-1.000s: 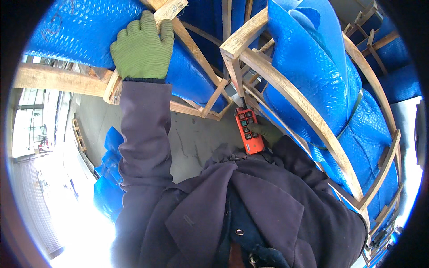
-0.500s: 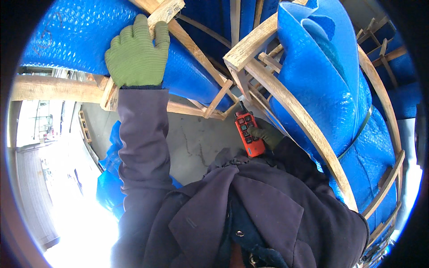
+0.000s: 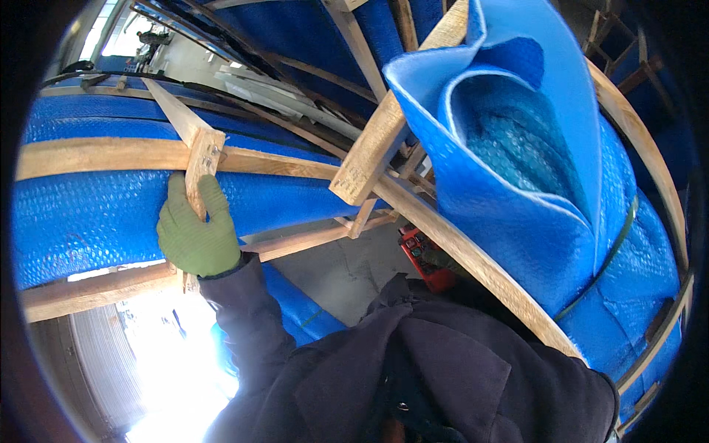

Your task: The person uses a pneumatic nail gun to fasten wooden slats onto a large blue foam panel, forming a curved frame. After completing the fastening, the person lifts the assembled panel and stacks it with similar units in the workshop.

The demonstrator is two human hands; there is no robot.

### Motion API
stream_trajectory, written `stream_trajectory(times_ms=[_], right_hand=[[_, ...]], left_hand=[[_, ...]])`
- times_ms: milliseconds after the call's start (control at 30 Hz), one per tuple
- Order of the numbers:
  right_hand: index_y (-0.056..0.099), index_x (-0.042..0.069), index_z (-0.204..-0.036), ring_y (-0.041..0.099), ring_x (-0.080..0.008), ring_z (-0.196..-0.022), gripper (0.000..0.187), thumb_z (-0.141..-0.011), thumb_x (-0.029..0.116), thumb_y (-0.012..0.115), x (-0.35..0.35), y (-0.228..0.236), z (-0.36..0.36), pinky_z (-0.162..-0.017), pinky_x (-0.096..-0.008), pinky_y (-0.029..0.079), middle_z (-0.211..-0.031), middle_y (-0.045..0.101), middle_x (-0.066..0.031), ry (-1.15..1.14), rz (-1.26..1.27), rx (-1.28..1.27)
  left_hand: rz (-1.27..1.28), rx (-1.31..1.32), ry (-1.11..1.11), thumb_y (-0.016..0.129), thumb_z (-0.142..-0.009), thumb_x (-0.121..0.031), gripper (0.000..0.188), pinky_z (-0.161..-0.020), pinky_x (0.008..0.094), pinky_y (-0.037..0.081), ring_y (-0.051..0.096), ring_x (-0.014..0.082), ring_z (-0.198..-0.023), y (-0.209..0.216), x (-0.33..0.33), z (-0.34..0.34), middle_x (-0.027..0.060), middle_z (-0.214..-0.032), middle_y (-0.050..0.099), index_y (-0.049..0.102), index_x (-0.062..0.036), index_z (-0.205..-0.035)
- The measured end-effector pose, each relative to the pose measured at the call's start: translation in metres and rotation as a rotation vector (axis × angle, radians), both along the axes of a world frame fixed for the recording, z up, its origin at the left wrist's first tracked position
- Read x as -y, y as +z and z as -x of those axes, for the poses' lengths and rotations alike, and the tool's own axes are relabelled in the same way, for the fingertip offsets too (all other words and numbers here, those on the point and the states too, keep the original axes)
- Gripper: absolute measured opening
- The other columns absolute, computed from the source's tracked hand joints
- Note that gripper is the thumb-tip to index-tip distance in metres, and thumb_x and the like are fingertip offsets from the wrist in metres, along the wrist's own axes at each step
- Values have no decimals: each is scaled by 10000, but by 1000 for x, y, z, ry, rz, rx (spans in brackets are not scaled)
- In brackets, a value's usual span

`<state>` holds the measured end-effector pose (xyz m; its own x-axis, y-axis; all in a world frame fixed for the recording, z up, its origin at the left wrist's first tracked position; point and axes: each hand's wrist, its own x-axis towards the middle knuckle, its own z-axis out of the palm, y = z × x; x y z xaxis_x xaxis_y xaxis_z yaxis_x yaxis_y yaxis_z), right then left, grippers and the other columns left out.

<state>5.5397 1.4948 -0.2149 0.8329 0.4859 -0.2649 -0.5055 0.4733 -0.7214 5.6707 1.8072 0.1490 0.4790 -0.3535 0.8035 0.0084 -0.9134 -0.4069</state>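
My left hand (image 3: pixel 196 232), in a green knit glove, has its thumb and fingers wrapped around a short upright wooden slat (image 3: pixel 201 166) of a crate. Behind the slat, long blue plastic-wrapped goods (image 3: pixel 88 218) lie between the crate's rails. An orange-red handheld remote control (image 3: pixel 437 277) with dark buttons sits low by my body in my right hand (image 3: pixel 441 258). A slanting beam and shadow cover much of that hand, though its fingers were around the remote a moment earlier.
Close on my right stands another wooden crate (image 3: pixel 480 269) holding blue bubble-textured wrap (image 3: pixel 517 236), its top folded open. A thick beam end (image 3: pixel 358 184) juts toward the middle. Grey floor (image 3: pixel 336 269) shows between the crates, and more framed blue goods stand behind.
The view has shifted, showing more of the left crate's top and the space beyond. My left hand now grips the slat lower in the picture. The right crate's beam now hides part of the remote.
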Motion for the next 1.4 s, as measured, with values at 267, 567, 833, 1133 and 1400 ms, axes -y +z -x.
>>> stream_trajectory(times_ms=[267, 567, 833, 1133, 1400], right_hand=[[550, 52, -1617, 744, -236, -1203, 640, -1046, 168, 815, 0, -19, -10, -1015, -432, 637, -1410, 719, -128, 23, 17, -5], [541, 50, -1616, 760, -253, -1179, 640, -1048, 177, 807, 3, -29, -5, -996, -443, 650, -1402, 718, -141, -70, 171, 120], [691, 65, -1448, 746, -204, -1138, 478, -1019, 217, 837, -5, -53, 23, -1023, -407, 606, -1258, 773, -72, -85, 27, -63], [591, 75, -1568, 722, -183, -1198, 628, -1005, 184, 845, -3, -82, 50, -1031, -369, 602, -1342, 732, -75, -282, -86, -156], [579, 31, -1587, 706, -183, -1219, 744, -941, 236, 887, -4, -68, 69, -1085, -394, 583, -1367, 741, -92, -197, 157, 41]], left_hand=[[127, -33, -14, 807, -1025, -414, 484, -795, 509, 619, 777, 390, -893, -14, -40, -20, 213, -1040, 812, 816, -7, -1288], [156, -10, -43, 861, -980, -463, 481, -828, 519, 615, 767, 397, -925, -31, -114, -49, 186, -1067, 813, 835, -72, -1259], [135, 33, -45, 876, -957, -492, 477, -867, 517, 627, 785, 386, -972, -44, -142, -69, 169, -1109, 832, 851, -100, -1228], [163, -4, 7, 721, -1019, -690, 661, -944, 532, 637, 806, 432, -1087, -51, -158, -78, 214, -1232, 831, 847, -108, -1306], [272, -168, 114, 668, -998, -788, 823, -1089, 493, 590, 766, 406, -1270, -59, -194, -107, 204, -1386, 794, 792, -100, -1431]])
